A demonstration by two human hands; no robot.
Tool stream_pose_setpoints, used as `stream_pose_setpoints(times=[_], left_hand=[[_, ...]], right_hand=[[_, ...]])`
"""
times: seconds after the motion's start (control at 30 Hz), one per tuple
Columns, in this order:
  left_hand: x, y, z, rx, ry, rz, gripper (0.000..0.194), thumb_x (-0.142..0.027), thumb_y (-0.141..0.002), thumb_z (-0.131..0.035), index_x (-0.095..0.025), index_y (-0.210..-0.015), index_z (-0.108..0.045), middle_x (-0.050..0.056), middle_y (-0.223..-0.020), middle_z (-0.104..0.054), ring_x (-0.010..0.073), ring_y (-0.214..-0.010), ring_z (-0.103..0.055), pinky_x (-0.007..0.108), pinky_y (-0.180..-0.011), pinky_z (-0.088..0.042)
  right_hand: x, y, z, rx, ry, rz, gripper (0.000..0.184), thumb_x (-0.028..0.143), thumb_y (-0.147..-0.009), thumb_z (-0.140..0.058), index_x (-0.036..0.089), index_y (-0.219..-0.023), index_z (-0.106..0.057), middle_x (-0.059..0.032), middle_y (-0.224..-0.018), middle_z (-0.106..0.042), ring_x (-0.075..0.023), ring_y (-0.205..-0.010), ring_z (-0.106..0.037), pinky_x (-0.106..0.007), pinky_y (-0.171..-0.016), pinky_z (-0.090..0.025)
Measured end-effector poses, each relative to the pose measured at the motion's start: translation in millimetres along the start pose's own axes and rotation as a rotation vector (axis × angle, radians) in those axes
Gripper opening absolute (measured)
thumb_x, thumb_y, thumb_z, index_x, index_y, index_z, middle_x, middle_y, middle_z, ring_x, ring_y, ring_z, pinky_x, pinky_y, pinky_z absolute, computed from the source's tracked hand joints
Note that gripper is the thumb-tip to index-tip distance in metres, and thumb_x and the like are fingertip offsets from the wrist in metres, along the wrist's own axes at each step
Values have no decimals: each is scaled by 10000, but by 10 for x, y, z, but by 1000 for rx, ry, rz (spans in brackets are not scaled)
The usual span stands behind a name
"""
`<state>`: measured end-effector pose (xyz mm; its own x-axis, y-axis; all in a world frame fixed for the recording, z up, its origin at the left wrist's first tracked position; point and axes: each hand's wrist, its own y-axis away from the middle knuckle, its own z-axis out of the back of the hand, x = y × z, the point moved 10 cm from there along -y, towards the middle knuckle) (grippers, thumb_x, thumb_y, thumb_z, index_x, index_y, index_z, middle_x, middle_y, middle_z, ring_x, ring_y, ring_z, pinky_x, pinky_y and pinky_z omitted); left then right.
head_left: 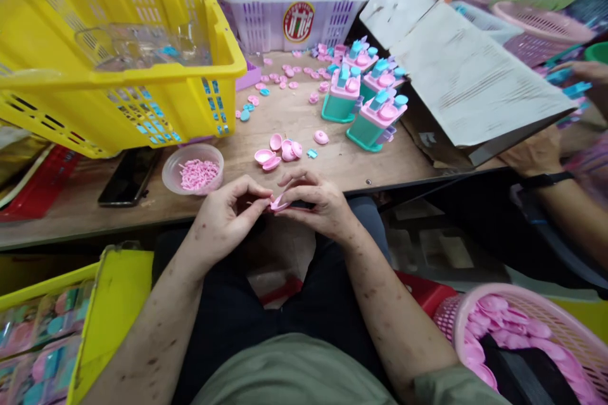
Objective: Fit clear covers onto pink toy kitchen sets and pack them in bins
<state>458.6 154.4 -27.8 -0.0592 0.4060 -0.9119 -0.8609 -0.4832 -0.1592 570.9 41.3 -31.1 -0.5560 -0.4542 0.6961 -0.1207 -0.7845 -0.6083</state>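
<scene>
Just past the table's front edge, both hands meet over my lap. My right hand is closed around a small pink plastic shell piece, held between thumb and fingers. Thumb and forefinger of my left hand pinch together at the left edge of that piece; whatever is between them is too small to make out. Right beyond the hands lie several pink oval shells, some opened, with a lone pink oval piece and a small blue piece to their right. A clear bowl of small pink sticks stands left of them.
A yellow crate and a phone are on the left. Pink-and-green toy units stand by a cardboard box at right. A pink basket sits low right. A co-worker's arm shows at far right.
</scene>
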Motion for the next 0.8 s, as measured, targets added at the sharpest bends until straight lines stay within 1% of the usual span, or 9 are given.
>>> stream_pose_setpoints(times=[0.13,0.2,0.27,0.33,0.4,0.5,0.6,0.7,0.8], left_hand=[[-228,12,154,-115,-330,-173,211,-282,-1025,-654,-223,-1179,-787,75,-1188,-836,244,-1024,-792,373,-939,-639],[-365,46,371,-203,-440,-217,243,-313,-1035,-661,-244,-1237,-776,75,-1284,-818,262,-1102,-774,386,-1003,-614],[-408,52,670,-279,-544,-182,202,-365,-1045,-671,-272,-1182,-788,57,-1240,-823,267,-1073,-763,377,-998,-593],[-334,5,952,-308,-691,-110,179,-384,-1035,-668,-281,-1083,-805,60,-1118,-828,295,-1028,-748,402,-999,-569],[-169,-92,1105,-246,-856,-56,193,-356,-1006,-658,-269,-1041,-827,85,-1049,-825,339,-1037,-729,451,-1039,-539],[141,-238,1141,-89,-1049,9,230,-306,-958,-674,-243,-1070,-864,122,-1089,-826,368,-1081,-707,485,-1062,-520],[366,-330,1123,15,-1128,140,246,-319,-929,-737,-265,-1109,-896,145,-1170,-820,395,-1141,-687,490,-1007,-538],[434,-383,1057,100,-1114,230,222,-327,-939,-763,-267,-1092,-912,155,-1185,-827,433,-1183,-682,525,-986,-534],[431,-428,1040,123,-1070,220,141,-292,-920,-777,-258,-976,-902,120,-1104,-848,406,-1132,-721,501,-976,-526]], right_hand=[[-182,-124,-137,33,129,-8,29,250,-1084,-784,240,-1101,-805,-82,-1159,-748,-234,-1118,-739,-402,-996,-653],[-328,-194,-178,36,263,-49,55,209,-1048,-819,242,-1089,-804,-85,-1154,-754,-264,-1149,-715,-465,-1047,-626],[-455,-255,-196,38,371,-98,170,196,-956,-923,244,-1076,-812,-87,-1171,-752,-295,-1179,-692,-526,-1098,-586],[-519,-306,-184,35,396,-129,271,242,-881,-1002,237,-1072,-809,-94,-1207,-738,-310,-1202,-679,-529,-1118,-564],[-549,-349,-109,-5,377,-158,242,307,-938,-959,219,-1087,-790,-104,-1223,-723,-294,-1183,-688,-480,-1089,-577],[-640,-410,-32,0,377,-200,72,271,-1077,-774,205,-1106,-770,-92,-1128,-746,-250,-1040,-725,-401,-982,-602],[-774,-464,-81,110,371,-208,87,164,-1042,-748,208,-1106,-787,-71,-1040,-783,-241,-947,-744,-382,-924,-616],[-785,-491,-35,103,349,-175,136,134,-1037,-718,219,-1105,-800,-80,-1099,-806,-259,-1016,-764,-399,-934,-635],[-702,-461,49,72,312,-142,185,200,-1090,-669,245,-1206,-805,-92,-1205,-796,-264,-1099,-764,-422,-980,-647]])
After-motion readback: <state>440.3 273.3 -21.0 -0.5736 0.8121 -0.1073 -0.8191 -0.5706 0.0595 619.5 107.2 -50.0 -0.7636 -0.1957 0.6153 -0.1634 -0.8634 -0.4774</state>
